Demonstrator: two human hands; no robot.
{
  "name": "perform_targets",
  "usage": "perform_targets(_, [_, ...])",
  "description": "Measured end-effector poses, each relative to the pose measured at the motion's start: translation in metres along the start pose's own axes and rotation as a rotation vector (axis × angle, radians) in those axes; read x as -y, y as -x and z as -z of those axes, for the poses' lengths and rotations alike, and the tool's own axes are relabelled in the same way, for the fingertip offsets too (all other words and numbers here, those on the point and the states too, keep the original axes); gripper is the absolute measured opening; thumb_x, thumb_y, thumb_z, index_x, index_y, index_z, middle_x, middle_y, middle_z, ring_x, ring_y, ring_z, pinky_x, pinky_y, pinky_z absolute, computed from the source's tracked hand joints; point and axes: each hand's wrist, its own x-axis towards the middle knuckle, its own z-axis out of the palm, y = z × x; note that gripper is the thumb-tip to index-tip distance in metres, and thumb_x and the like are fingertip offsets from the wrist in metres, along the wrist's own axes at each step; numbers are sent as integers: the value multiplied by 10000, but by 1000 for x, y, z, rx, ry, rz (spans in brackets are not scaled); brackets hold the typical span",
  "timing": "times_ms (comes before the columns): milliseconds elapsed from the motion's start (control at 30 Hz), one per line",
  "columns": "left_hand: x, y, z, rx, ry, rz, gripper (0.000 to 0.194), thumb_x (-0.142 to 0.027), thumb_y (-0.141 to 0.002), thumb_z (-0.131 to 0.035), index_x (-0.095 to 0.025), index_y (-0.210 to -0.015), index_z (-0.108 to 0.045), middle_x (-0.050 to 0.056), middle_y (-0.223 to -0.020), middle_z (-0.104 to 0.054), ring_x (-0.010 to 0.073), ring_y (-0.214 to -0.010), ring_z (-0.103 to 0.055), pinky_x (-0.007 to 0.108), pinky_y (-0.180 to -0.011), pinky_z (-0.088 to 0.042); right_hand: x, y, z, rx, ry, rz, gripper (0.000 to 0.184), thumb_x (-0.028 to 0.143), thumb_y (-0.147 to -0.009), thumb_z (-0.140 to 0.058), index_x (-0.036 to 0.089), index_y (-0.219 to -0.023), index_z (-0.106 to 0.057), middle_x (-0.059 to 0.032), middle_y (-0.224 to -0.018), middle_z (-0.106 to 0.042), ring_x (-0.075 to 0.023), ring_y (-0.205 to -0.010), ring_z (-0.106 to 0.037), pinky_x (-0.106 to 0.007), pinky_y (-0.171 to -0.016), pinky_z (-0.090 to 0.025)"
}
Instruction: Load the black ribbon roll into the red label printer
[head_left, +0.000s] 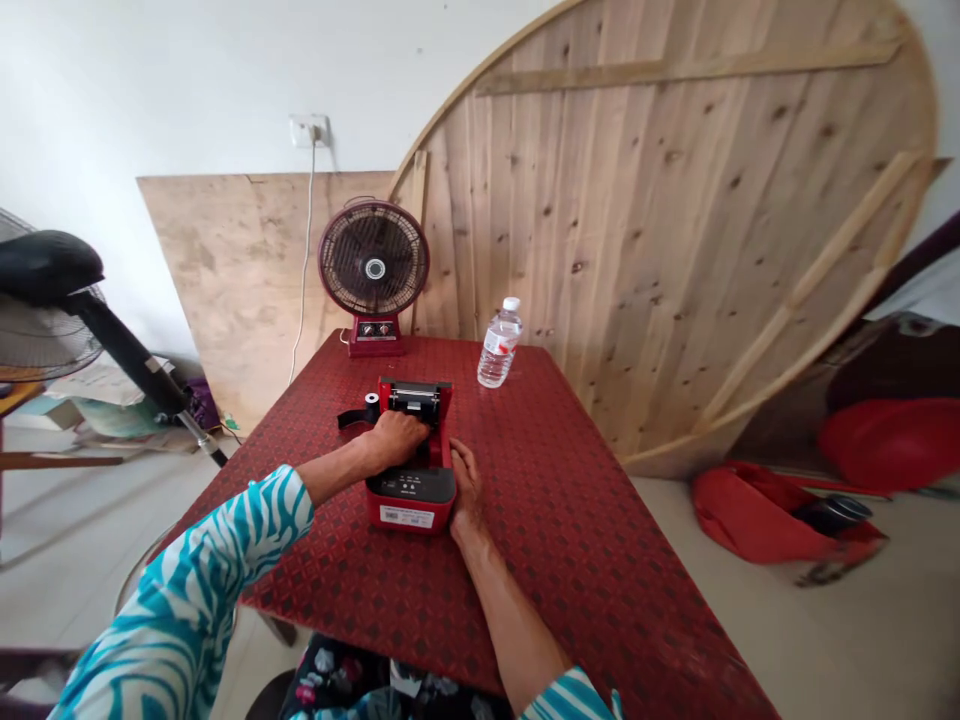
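Note:
A small red and black label printer (412,487) stands on the table with its lid raised at the back. My left hand (399,438) reaches into the printer's open bay, knuckles up; its fingertips are hidden inside, so what they touch does not show. Against the printer's right side, my right hand (466,488) holds the casing, its fingers slightly curved along the wall. A black strap-like band (355,417) and a small roll with a white end (372,401) lie just left of the lid. On the printer's front is a white label (407,517).
The table (600,590) has a dark red patterned cover. At its back stand a red desk fan (374,268) and a clear water bottle (499,345). A large round wooden board (637,230) leans on the wall. Left is a black floor fan (112,320); right, a red bag (757,515).

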Motion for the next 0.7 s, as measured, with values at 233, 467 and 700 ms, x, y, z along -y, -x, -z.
perform_targets(233, [-2,14,16,-9,-25,-59,273,-113,-726,-681,-160,-995,-693,169,-1056,-697,327,-950,-676,396,-765,-537,2,2,0,24,9,-1,481,537,-716,-643,222,-1081,-653,-41,-1027,-718,-216,-892,-644,-329,-764,-476])
perform_targets(467, [20,60,51,-176,140,-54,328,-181,-721,-684,-225,-1046,-667,82,-1046,-682,263,-945,-654,320,-755,-504,5,4,-2,4,-5,-25,476,542,-694,-661,228,-1052,-659,-27,-993,-718,-190,-808,-638,-298,-683,-474])
perform_targets(700, [109,90,60,-423,571,181,268,-312,-695,-663,-200,-938,-650,9,-787,-688,174,-704,-625,290,-677,-487,3,4,0,-10,-14,-53,500,553,-688,-667,232,-1072,-652,-15,-882,-726,-174,-692,-628,-292,-627,-471])
